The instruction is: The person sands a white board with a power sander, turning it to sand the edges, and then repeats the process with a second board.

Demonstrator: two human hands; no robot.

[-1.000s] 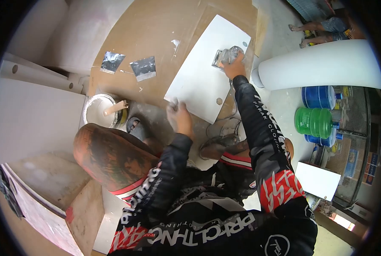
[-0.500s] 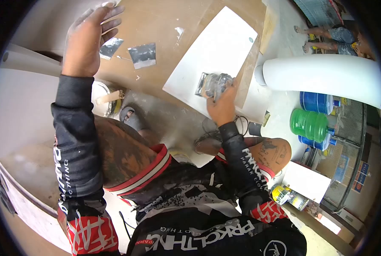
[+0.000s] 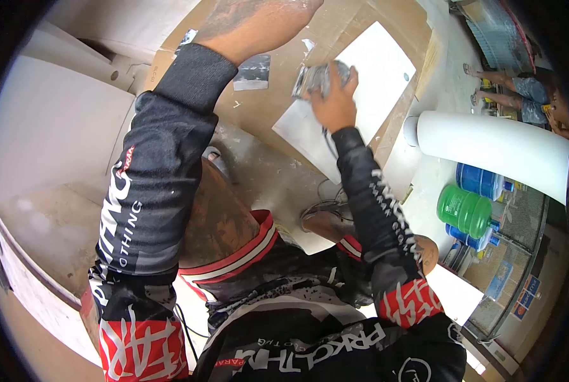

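Note:
My right hand [image 3: 336, 102] is wrapped round a grey dusty power sander [image 3: 313, 81], which sits over the left edge of a white panel [image 3: 376, 76]. The panel lies on a brown board [image 3: 284, 108]. At the top of the view my left hand [image 3: 265, 24] is raised over the board; its fingers are cut off by the frame's upper edge. A dark square of sandpaper [image 3: 254, 72] lies below it, and a second piece [image 3: 186, 39] shows partly beside my left wrist.
A white cylinder [image 3: 494, 149] stands to the right. Blue [image 3: 480, 181] and green [image 3: 464, 211] water bottles are beside a metal mesh rack [image 3: 510, 254]. Another person's legs [image 3: 501, 97] show at the upper right. A cable runs near my foot.
My right hand and the sander have moved up and slightly left, to the panel's left edge. My left hand has moved right and up, partly out of view. The whole view has shifted slightly.

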